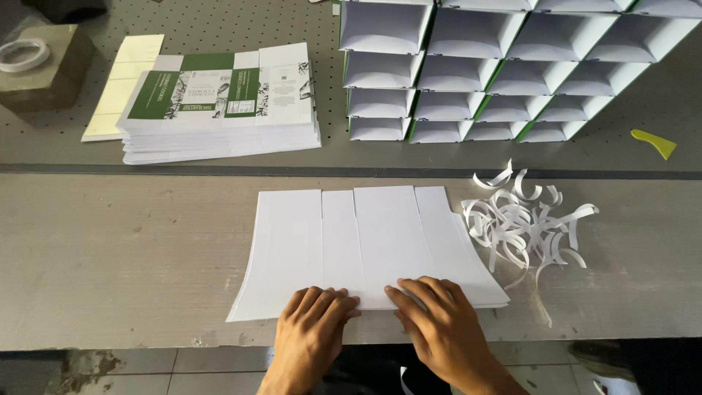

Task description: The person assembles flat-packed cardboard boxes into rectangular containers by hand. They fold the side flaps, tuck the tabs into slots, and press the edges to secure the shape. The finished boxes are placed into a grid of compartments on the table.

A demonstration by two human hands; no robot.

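Both hands, left grip (313,320) and right grip (433,314), press flat and open on the near edge of the white box blanks (365,249), which lie on the worktop (110,256). Uneven pressure could fan the stack sideways toward the paper strips (526,219) right of the grips.

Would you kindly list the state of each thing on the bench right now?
Left hand: flat on the blank stack's near edge.
Right hand: flat on the same edge.
White blank stack: unfolded, plain side up.
Printed blank stack: flat, printed side up.
Folded cartons: assembled, open, stacked in rows.
Paper strips: curled, loosely piled.
Tape roll: lying flat on a block.
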